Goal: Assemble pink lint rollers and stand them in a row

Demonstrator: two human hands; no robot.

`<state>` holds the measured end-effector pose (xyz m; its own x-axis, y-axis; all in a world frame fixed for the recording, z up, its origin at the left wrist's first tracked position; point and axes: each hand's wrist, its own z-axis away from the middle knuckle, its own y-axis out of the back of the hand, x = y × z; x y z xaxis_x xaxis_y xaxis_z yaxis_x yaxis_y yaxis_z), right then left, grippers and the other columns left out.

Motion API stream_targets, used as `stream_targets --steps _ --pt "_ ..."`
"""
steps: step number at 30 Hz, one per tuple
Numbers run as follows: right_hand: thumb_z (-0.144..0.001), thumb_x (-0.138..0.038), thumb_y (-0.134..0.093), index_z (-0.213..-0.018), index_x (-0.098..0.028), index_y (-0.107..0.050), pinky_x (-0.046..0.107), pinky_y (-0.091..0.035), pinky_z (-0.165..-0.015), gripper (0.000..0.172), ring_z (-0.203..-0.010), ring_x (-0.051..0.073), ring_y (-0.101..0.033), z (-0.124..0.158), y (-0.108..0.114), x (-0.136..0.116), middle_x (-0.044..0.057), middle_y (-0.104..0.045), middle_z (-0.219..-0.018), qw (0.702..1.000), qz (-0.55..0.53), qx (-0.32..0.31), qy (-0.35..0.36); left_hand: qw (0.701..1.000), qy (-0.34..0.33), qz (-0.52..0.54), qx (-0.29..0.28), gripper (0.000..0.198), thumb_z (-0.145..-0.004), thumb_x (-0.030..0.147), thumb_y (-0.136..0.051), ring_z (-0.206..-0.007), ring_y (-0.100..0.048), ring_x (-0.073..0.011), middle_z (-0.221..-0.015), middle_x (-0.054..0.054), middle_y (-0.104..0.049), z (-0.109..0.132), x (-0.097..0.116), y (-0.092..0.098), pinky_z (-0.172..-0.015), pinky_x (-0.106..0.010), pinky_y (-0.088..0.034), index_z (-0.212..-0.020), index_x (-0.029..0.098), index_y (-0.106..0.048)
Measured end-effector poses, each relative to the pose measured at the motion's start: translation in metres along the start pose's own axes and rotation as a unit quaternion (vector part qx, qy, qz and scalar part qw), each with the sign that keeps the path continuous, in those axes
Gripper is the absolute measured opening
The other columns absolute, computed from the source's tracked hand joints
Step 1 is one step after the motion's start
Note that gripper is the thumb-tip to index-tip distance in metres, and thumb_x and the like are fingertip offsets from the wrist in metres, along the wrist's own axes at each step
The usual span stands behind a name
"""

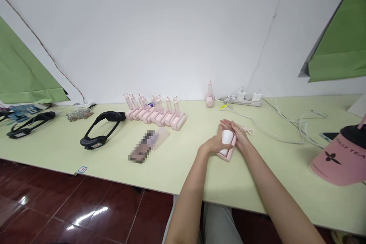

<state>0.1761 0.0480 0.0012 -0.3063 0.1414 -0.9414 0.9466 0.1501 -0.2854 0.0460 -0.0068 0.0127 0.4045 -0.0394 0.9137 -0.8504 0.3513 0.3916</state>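
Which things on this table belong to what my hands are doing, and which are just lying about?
In hand: pink-and-white gadget, gripped by the left hand, right hand laid against it; probably the row of matching pink gadgets too.
Lying about: black headset, pink cup, power strip, white cables.
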Motion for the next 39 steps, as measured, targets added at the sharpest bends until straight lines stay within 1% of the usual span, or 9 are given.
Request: stream_targets --steps 3,6,8,10,12,14,22,29,39 --pt "-0.079 -0.051 -0.043 -0.093 -0.016 -0.062 0.041 -0.044 -0.083 0.041 -0.088 0.023 -0.061 -0.002 0.009 -0.005 0.011 -0.065 -0.097 0.981 0.106 0.122 0.106 0.987 -0.011 0.141 0.077 0.1 -0.054 0.043 -0.072 -0.107 -0.049 -0.0254 -0.123 -0.017 -0.046 -0.007 -0.01 0.003 -0.088 -0.035 -0.039 -0.133 0.012 -0.019" --pt "-0.08 -0.044 -0.044 -0.097 -0.019 -0.061 0.045 -0.034 -0.089 0.035 -0.101 0.026 -0.052 -0.001 0.024 -0.008 0.011 -0.061 -0.104 0.89 0.362 0.205 0.186 0.931 -0.009 0.333 0.149 0.068 -0.065 0.041 -0.065 -0.097 -0.055 -0.0196 -0.113 -0.014 -0.053 -0.015 -0.022 0.019 -0.082 -0.031 -0.044 -0.119 0.012 -0.038" --pt "-0.078 -0.04 -0.05 -0.1 -0.021 -0.061 0.047 -0.028 -0.091 0.031 -0.109 0.028 -0.043 0.001 0.032 -0.006 0.011 -0.058 -0.111 0.814 0.513 0.198 0.185 0.869 -0.03 0.453 0.197 0.05 -0.071 0.037 -0.06 -0.088 -0.058 -0.0153 -0.104 -0.01 -0.058 -0.02 -0.028 0.034 -0.08 -0.028 -0.046 -0.112 0.014 -0.043" --pt "-0.075 -0.038 -0.055 -0.104 -0.021 -0.059 0.046 -0.027 -0.087 0.034 -0.105 0.029 -0.044 0.002 0.037 0.0 0.012 -0.058 -0.109 0.767 0.601 0.163 0.153 0.805 -0.048 0.546 0.227 0.038 -0.077 0.037 -0.054 -0.081 -0.059 -0.0124 -0.093 -0.007 -0.06 -0.024 -0.032 0.048 -0.078 -0.026 -0.048 -0.106 0.015 -0.046" --pt "-0.075 -0.035 -0.055 -0.104 -0.021 -0.058 0.044 -0.029 -0.084 0.032 -0.096 0.028 -0.048 0.002 0.039 0.006 0.012 -0.06 -0.101 0.744 0.642 0.128 0.134 0.755 -0.058 0.602 0.252 0.031 -0.079 0.037 -0.051 -0.076 -0.06 -0.0115 -0.085 -0.005 -0.06 -0.026 -0.034 0.057 -0.077 -0.027 -0.049 -0.102 0.016 -0.047" --pt "-0.077 -0.031 -0.053 -0.1 -0.022 -0.059 0.042 -0.029 -0.083 0.025 -0.091 0.026 -0.05 0.002 0.036 0.009 0.01 -0.062 -0.094 0.735 0.654 0.105 0.145 0.736 -0.056 0.618 0.27 0.029 -0.079 0.036 -0.051 -0.073 -0.06 -0.0115 -0.081 -0.004 -0.059 -0.027 -0.034 0.06 -0.076 -0.028 -0.05 -0.101 0.017 -0.047" --pt "-0.09 -0.027 -0.024 -0.112 -0.024 -0.051 0.03 -0.034 -0.078 0.035 -0.096 0.017 -0.052 0.011 0.012 -0.005 0.004 -0.059 -0.108 0.79 0.58 -0.019 0.198 0.857 -0.022 0.445 0.259 0.046 -0.069 0.04 -0.062 -0.061 -0.06 -0.0135 -0.081 -0.004 -0.059 -0.027 -0.029 0.047 -0.06 -0.03 -0.053 -0.104 0.018 -0.042" --pt "-0.084 -0.047 -0.039 -0.1 -0.022 -0.056 0.03 -0.034 -0.073 0.034 -0.082 0.017 -0.055 0.021 -0.002 -0.013 0.005 -0.063 -0.093 0.748 0.635 -0.052 0.186 0.887 -0.011 0.389 0.25 0.047 -0.067 0.044 -0.062 -0.062 -0.06 -0.0144 -0.084 -0.005 -0.058 -0.027 -0.033 0.046 -0.056 -0.028 -0.052 -0.101 0.017 -0.044" --pt "-0.085 -0.048 -0.039 -0.095 -0.024 -0.056 0.028 -0.032 -0.069 0.031 -0.079 0.017 -0.056 0.021 0.005 -0.02 0.002 -0.064 -0.085 0.719 0.664 -0.051 0.2 0.929 -0.014 0.279 0.243 0.05 -0.068 0.047 -0.06 -0.073 -0.058 -0.0159 -0.099 -0.008 -0.054 -0.017 -0.025 0.042 -0.059 -0.026 -0.05 -0.106 0.019 -0.044"
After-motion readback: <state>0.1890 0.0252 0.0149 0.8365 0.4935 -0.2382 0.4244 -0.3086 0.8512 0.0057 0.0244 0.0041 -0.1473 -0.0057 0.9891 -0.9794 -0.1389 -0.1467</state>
